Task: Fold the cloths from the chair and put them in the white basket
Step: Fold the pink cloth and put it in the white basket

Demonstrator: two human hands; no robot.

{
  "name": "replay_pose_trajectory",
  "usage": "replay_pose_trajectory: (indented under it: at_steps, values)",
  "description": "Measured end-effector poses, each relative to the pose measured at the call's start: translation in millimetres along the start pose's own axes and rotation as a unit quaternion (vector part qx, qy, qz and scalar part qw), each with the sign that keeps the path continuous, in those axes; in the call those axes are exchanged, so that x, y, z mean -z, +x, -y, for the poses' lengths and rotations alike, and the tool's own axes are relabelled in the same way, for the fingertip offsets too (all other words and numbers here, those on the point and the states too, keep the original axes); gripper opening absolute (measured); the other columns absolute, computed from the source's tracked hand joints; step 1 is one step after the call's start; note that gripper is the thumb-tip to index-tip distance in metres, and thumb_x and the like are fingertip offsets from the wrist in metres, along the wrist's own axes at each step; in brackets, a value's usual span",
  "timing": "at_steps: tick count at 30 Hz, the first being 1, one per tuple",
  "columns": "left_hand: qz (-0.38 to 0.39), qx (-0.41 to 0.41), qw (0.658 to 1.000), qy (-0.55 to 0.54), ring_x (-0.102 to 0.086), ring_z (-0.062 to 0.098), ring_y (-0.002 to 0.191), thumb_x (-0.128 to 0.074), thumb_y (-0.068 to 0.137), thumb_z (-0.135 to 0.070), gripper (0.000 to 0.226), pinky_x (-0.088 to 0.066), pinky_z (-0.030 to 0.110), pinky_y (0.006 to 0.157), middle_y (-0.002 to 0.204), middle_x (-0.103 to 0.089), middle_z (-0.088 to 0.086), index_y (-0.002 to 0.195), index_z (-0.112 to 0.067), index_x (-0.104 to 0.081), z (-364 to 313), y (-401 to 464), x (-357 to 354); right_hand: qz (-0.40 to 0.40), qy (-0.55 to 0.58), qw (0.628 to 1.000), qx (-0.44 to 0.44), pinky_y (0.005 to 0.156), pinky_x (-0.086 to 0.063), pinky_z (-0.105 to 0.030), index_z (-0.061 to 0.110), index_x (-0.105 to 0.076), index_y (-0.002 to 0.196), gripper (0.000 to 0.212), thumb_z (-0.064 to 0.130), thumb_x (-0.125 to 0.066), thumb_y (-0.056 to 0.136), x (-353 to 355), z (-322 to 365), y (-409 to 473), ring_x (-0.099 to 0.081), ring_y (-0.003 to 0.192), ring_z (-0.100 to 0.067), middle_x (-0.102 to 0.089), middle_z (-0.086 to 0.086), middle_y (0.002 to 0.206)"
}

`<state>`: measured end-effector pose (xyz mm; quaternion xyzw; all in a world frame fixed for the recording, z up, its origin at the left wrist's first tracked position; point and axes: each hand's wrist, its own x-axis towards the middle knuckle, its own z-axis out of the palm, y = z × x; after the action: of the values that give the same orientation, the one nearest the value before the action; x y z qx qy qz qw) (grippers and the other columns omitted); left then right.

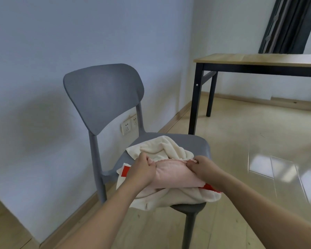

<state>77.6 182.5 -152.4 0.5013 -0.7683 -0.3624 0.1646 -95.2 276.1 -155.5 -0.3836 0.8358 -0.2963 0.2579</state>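
A grey chair (pixel 104 97) stood against a pale wall (pixel 43 42), filling the middle of the view. A wooden table (pixel 258 59) with black legs stood at about two o'clock from the chair, well apart, on a glossy tiled floor (pixel 258 159). No white basket was in view.

Heaped on the chair seat lay the cloths. A cream towel (pixel 162 148) sat crumpled at twelve o'clock of the pile. A cream cloth with red patches (pixel 169 196) spread beneath, hanging over the seat's front edge at six o'clock. On top, in the centre, lay a pink cloth (pixel 174 174).

Both hands gripped the pink cloth along its far edge. The left hand (pixel 142 169) pinched the corner at nine o'clock, fingers curled closed around the fabric. The right hand (pixel 203 168) pinched the corner at three o'clock in the same way.

The step in hand appeared to be picking out the pink cloth to fold it. To do it well, the person would likely need to lift both corners evenly and straight up, so the cloth hung flat and came free without dragging the cream pieces off the seat. Keeping the top edge taut between the hands should make a clean first fold easier. The overhanging cloth looked likely to slip if tugged.
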Motion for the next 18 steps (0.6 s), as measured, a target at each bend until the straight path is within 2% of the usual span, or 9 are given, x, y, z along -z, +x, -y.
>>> replay_pose_trajectory:
  at_steps: [2,4,6,8,11,14,18]
  values:
    - [-0.029,-0.033,0.998,-0.044,-0.047,0.009,0.082,-0.039,0.1,-0.021,0.005,-0.035,0.022,0.059,0.102,-0.051,-0.001,0.103,-0.018,-0.042,-10.6,-10.7,6.9,-0.011,0.071,0.997,0.007,0.058,-0.035,-0.023,0.01,-0.052,0.086,0.023,0.029,-0.047,0.096,8.4,5.5,-12.2,-0.042,0.066,-0.012,-0.048,0.0,0.076]
    - [-0.039,-0.051,0.989,-0.134,-0.047,0.009,0.081,-0.037,0.098,-0.011,0.012,-0.038,0.021,0.059,0.103,-0.05,0.0,0.101,-0.02,-0.044,-26.1,-23.7,16.9,-0.016,0.192,0.981,-0.001,0.07,-0.046,-0.028,0.019,-0.054,0.098,0.008,0.026,-0.051,0.096,21.3,15.6,-29.9,-0.053,0.083,-0.016,-0.056,-0.001,0.094]
    - [-0.03,-0.047,0.971,-0.232,-0.05,0.011,0.079,-0.034,0.095,-0.006,0.022,-0.039,0.022,0.054,0.104,-0.054,0.001,0.098,-0.024,-0.048,-44.3,-40.0,28.3,-0.01,0.309,0.951,-0.023,0.078,-0.051,-0.037,0.021,-0.054,0.111,0.015,0.023,-0.052,0.096,38.0,27.1,-50.6,-0.055,0.095,-0.025,-0.056,-0.006,0.107]
    - [-0.041,-0.059,0.957,-0.279,-0.054,0.013,0.076,-0.032,0.093,-0.002,0.03,-0.041,0.022,0.051,0.1,-0.058,0.001,0.095,-0.022,-0.055,-63.3,-57.0,37.9,-0.013,0.352,0.935,-0.045,0.077,-0.052,-0.039,0.017,-0.056,0.11,0.017,0.023,-0.051,0.095,54.2,37.0,-70.2,-0.058,0.093,-0.028,-0.059,-0.011,0.105]
    - [-0.07,-0.1,0.951,-0.285,-0.056,0.014,0.081,-0.033,0.091,0.002,0.035,-0.044,0.023,0.059,0.094,-0.061,0.0,0.086,-0.022,-0.059,-89.7,-80.1,44.0,-0.012,0.343,0.937,-0.065,0.074,-0.05,-0.036,0.014,-0.058,0.093,0.025,0.037,-0.051,0.093,72.0,46.4,-98.7,-0.06,0.082,-0.026,-0.062,-0.011,0.091]
    - [-0.086,-0.138,0.947,-0.276,-0.056,0.014,0.083,-0.035,0.088,0.002,0.034,-0.042,0.021,0.061,0.096,-0.061,0.003,0.081,-0.02,-0.059,-108.6,-98.0,44.5,-0.009,0.28,0.958,-0.063,0.075,-0.051,-0.036,0.014,-0.058,0.095,0.046,0.057,-0.042,0.093,82.8,46.3,-117.3,-0.062,0.086,-0.028,-0.064,-0.012,0.094]
    - [-0.113,-0.159,0.962,-0.192,-0.056,0.014,0.087,-0.041,0.092,-0.015,0.018,-0.04,0.023,0.063,0.105,-0.059,0.004,0.087,-0.02,-0.058,-117.1,-110.7,39.2,-0.069,0.222,0.972,-0.023,0.073,-0.048,-0.036,0.011,-0.061,0.089,0.048,0.052,-0.037,0.097,86.5,39.8,-134.1,-0.061,0.077,-0.023,-0.065,-0.01,0.086]
